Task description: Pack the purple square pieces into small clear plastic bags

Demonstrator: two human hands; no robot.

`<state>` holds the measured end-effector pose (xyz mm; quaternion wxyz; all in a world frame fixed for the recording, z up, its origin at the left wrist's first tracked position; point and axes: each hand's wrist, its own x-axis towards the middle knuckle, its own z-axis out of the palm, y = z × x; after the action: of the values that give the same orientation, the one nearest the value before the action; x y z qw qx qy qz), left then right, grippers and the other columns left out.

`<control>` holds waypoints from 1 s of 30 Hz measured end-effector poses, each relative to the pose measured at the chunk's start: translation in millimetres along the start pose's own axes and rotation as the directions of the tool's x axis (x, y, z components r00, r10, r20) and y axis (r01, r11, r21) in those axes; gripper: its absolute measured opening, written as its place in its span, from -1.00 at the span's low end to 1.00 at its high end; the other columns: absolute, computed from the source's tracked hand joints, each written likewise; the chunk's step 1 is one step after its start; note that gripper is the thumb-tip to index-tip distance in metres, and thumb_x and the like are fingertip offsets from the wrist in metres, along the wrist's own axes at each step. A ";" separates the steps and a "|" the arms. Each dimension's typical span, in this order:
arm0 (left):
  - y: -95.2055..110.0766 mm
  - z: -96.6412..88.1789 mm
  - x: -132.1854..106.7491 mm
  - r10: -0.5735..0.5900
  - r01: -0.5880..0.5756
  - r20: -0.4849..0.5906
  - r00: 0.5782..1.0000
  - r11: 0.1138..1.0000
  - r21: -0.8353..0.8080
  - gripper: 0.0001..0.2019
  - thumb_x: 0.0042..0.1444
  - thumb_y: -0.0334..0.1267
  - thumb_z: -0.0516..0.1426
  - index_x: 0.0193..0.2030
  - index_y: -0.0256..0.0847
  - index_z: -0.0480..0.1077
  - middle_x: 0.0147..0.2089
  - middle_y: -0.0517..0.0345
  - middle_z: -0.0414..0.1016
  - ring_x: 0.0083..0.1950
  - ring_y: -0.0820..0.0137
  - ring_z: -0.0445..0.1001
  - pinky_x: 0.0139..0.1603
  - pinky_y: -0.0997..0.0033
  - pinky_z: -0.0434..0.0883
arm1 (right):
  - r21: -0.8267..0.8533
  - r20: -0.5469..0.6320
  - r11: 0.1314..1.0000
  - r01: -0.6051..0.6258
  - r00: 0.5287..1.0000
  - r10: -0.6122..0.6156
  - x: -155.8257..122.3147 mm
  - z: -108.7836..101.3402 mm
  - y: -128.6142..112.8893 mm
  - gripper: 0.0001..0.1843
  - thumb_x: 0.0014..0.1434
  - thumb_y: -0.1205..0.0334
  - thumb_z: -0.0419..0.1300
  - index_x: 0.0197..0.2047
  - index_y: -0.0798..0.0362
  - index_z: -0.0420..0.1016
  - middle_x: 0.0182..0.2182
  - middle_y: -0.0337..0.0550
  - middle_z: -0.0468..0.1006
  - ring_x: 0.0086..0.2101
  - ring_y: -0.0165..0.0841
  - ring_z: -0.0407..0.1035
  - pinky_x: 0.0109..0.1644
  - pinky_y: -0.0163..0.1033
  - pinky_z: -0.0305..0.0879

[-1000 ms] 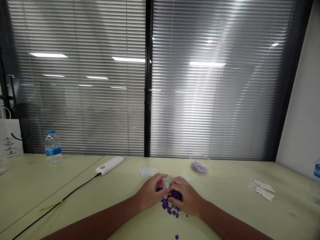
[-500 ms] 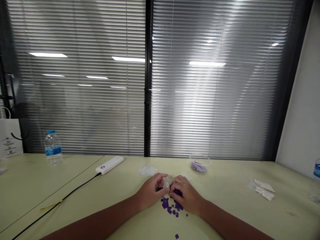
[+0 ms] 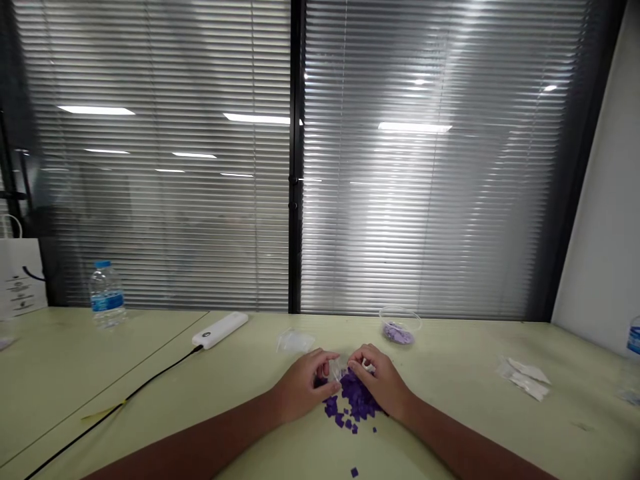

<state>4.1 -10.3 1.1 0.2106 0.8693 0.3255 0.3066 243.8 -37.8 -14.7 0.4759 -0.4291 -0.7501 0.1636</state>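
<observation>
A small clear plastic bag (image 3: 338,369) stands between my hands. My left hand (image 3: 303,381) curls round its left side, thumb and fingers gripping it. Just right of the bag's edge, my right hand (image 3: 383,381) has its thumb and fingertips pinched together; whatever they hold is too small to make out. Under and beside that hand lies a heap of small, flat, dark purple square pieces (image 3: 361,400). A few loose ones are scattered on the near side, and a single purple square (image 3: 355,472) lies close to the bottom edge.
Behind the hands are a clear bowl (image 3: 400,321) of pale purple pieces and some clear plastic bags (image 3: 295,341). White packets (image 3: 524,379) lie right. A white power bank (image 3: 220,330) with a black cable, a water bottle (image 3: 107,297) and a paper bag (image 3: 20,279) stand left.
My right hand has lifted off the purple heap and moved up to the bag's edge, uncovering more of the pieces. The left hand has barely moved.
</observation>
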 end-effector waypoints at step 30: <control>-2.7 -5.1 8.8 -0.187 0.180 0.035 0.982 0.854 -0.488 -0.66 0.40 0.03 0.05 -0.02 -0.18 0.47 -0.25 0.17 0.43 -0.17 0.26 0.39 -0.11 0.34 0.33 | -0.247 0.094 0.967 0.058 0.995 -0.035 -4.6 8.0 -0.4 -0.83 0.11 0.45 0.23 -0.27 -0.02 0.53 -0.19 -0.20 0.53 -0.07 -0.20 0.39 0.09 -0.09 0.21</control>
<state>4.8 -1.4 6.7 0.4497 0.7506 0.3202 0.3632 237.6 -40.4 -21.1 0.3881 -0.4601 -0.7950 0.0755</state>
